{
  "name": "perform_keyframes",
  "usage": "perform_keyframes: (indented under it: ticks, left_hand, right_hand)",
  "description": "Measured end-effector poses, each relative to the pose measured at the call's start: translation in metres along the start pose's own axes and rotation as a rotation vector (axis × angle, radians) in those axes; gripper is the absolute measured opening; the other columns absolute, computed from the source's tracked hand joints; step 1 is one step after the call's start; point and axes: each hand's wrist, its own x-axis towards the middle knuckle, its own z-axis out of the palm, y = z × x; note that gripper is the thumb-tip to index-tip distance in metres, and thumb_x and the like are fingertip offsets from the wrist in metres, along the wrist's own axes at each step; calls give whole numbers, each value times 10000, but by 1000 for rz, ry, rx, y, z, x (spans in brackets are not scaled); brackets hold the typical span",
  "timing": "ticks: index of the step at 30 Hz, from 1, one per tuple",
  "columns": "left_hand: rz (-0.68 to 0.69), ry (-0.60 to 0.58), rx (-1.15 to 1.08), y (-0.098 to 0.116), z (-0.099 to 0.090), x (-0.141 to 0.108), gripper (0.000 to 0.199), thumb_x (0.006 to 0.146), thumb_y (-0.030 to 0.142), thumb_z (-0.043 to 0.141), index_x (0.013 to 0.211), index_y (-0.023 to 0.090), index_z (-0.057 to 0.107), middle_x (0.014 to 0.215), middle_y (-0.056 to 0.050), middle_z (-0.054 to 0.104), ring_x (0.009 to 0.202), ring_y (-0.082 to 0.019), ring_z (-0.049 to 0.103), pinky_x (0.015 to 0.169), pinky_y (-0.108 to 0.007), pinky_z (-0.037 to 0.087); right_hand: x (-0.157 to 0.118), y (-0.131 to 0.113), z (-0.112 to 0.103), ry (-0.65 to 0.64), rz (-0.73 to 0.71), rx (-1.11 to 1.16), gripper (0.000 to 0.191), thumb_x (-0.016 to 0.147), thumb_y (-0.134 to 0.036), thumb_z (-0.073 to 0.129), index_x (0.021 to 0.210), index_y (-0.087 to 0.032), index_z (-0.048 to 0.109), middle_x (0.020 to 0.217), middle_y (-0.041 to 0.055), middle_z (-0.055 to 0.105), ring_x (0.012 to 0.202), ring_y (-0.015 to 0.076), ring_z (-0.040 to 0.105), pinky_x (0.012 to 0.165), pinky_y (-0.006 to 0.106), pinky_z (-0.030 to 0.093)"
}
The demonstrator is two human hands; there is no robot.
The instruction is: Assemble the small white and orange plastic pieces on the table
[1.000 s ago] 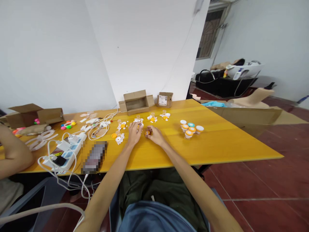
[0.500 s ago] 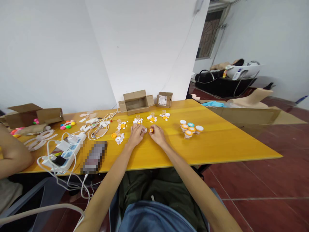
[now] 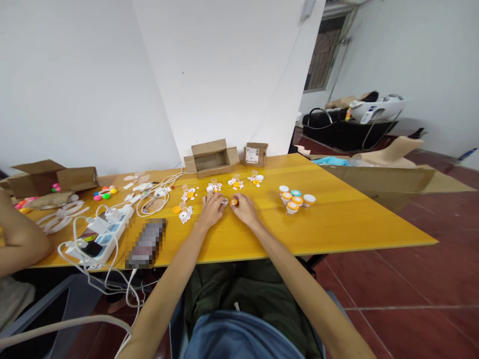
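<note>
My left hand [image 3: 212, 208] is closed round a small white round plastic part [image 3: 225, 201] above the middle of the table. Close on its right, my right hand [image 3: 244, 207] pinches a small orange part [image 3: 234, 202]; its exact kind is too small to make out. Beyond my hands lie little groups of loose parts: clear cups [image 3: 237, 177], orange rings [image 3: 256, 182] and white pierced discs [image 3: 185, 216]. Off to the right, several small clear jars [image 3: 292, 208] with orange collars and white or teal lids stand together.
An open cardboard box [image 3: 211, 162] and a smaller box [image 3: 255, 155] stand by the wall. On the left are a power strip [image 3: 112, 234] with cables, a phone [image 3: 147, 243], colourful balls [image 3: 106, 196] and another carton [image 3: 48, 178]. Another person's arm [image 3: 22, 234] rests at the table's left end.
</note>
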Motion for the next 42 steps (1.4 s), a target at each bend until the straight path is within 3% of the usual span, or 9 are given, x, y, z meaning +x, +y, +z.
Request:
perform_keyframes:
  ticks: [6, 13, 25, 33, 42]
  left_hand:
    - [-23, 32, 6, 0, -1, -1, 182, 910, 225, 577, 1041, 279, 690, 1373, -76, 583, 1331, -308, 422, 1071, -512, 379]
    - [-80, 100, -31, -1, 0, -2, 116, 845, 230, 653, 954, 264, 673, 1371, -89, 555, 1320, -338, 421, 1082, -556, 371]
    - [-121, 81, -37, -1, 0, -2, 230, 854, 295, 649, 1076, 292, 710, 1439, -104, 516, 1357, -366, 390, 1097, -570, 354]
    - [-265, 219, -124, -5, 0, 2, 352, 810, 211, 634, 1149, 306, 651, 1384, -94, 528, 1313, -353, 458, 1084, -532, 408]
    - [-314, 188, -282, -10, -1, 4, 382, 770, 138, 610, 1125, 279, 623, 1283, -87, 551, 1182, -277, 592, 1073, -459, 467]
  right_hand:
    - [0, 0, -1, -19, -7, 0, 268, 800, -117, 623, 1038, -223, 681, 1100, 61, 739, 1052, 226, 661, 936, 332, 480]
    - [0, 0, -2, -25, -34, -3, 247, 809, -128, 608, 1018, -234, 685, 1082, 55, 738, 1042, 229, 656, 919, 332, 481]
    - [-2, -5, -8, -62, -30, -31, 274, 819, -114, 612, 1052, -221, 708, 1106, 68, 732, 1063, 231, 650, 946, 336, 470]
    - [-5, -10, -13, -118, -88, -33, 292, 853, -132, 612, 1078, -267, 740, 1060, 50, 728, 1025, 238, 641, 918, 329, 455]
    - [-7, -12, -13, -176, -144, -56, 375, 886, -132, 592, 1172, -327, 735, 1138, 58, 688, 1082, 245, 591, 944, 349, 428]
